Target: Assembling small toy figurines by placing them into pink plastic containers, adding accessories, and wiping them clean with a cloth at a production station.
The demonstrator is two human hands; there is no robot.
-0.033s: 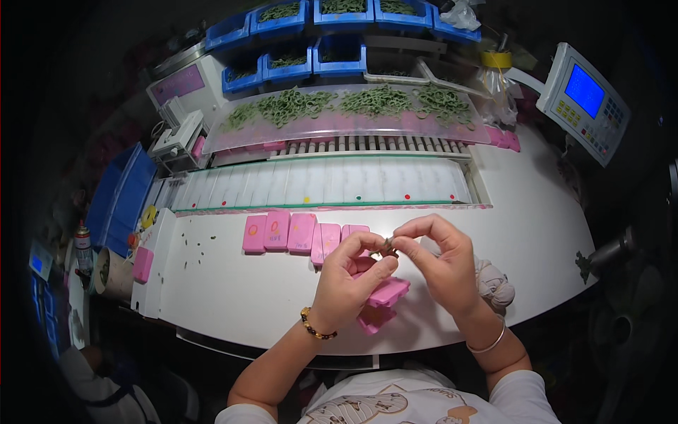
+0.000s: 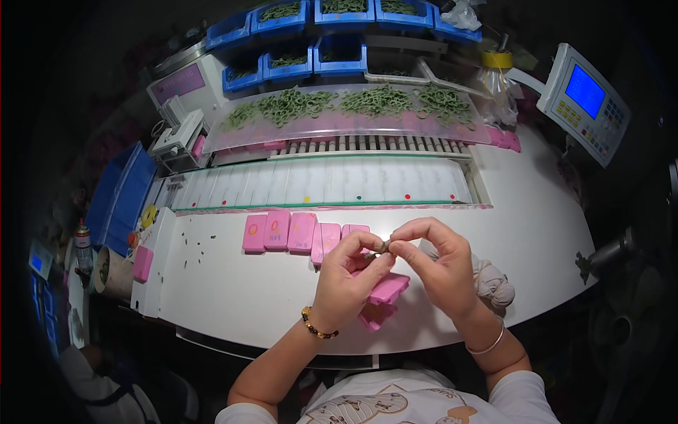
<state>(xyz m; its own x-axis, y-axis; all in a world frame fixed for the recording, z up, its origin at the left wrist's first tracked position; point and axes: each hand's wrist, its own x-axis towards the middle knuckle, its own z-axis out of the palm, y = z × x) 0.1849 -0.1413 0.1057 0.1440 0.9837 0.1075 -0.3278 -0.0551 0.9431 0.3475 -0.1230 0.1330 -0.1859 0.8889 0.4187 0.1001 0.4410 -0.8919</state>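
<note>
Both hands meet above the white worktop with a small dull-green piece (image 2: 383, 247) between their fingertips; it looks like the green pieces on the tray, but its shape is mostly hidden. My left hand (image 2: 347, 279) pinches it from the left with thumb and forefinger. From the right, the thumb and forefinger of my right hand (image 2: 446, 272) close on it too. Just under my left hand is a pink rubber mould (image 2: 390, 288), its parts gaping apart. Whether the left hand's lower fingers hold the mould I cannot tell. Several pink mould blocks (image 2: 302, 233) lie in a row behind that hand.
Beyond the blocks runs a long white strip (image 2: 321, 184) with coloured dots, then rollers (image 2: 367, 144) and a clear tray (image 2: 332, 131) of green rings. Blue bins (image 2: 339, 68) stand behind. A control panel (image 2: 586, 99) is at right, a white cloth bundle (image 2: 492, 284) beside my right hand.
The small green piece has turned slightly and shows less between the fingertips. My right fingertips have shifted a little left; the pink mould under my left hand has tilted slightly.
</note>
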